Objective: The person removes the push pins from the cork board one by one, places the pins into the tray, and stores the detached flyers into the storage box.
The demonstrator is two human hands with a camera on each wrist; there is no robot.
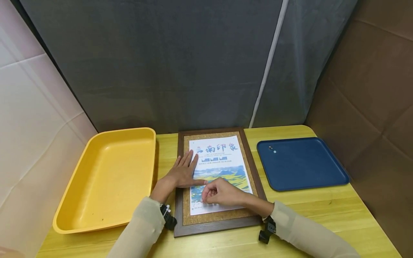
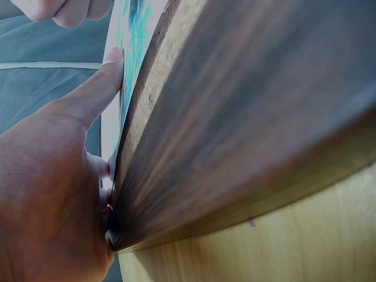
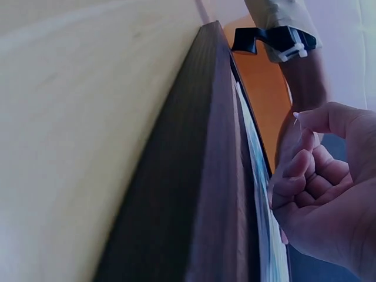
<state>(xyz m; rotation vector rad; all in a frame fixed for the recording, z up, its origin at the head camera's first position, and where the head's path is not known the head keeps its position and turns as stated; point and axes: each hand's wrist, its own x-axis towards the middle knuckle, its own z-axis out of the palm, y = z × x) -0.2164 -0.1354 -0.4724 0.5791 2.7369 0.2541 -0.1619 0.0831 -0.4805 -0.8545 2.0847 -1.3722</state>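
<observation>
Here, framed poster (image 1: 219, 168) flat on table (image 1: 322, 215), left hand (image 1: 182, 173) pressing it with straight fingers, right hand (image 1: 219, 191) curled, pinching something tiny over poster's lower part, yellow bin (image 1: 109, 179) left of frame, blue tray (image 1: 300, 163) right.

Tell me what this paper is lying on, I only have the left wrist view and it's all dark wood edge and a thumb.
Observer: A cork board in a dark wooden frame holds a printed poster; the left hand lies flat on its left side.
Operator: And the other hand?
Observer: The right hand is over the poster's lower part, pinching a small white pin between thumb and forefinger.
Operator: Anything beside the board?
Observer: A blue tray with two small items on its right, a yellow bin on its left.
</observation>
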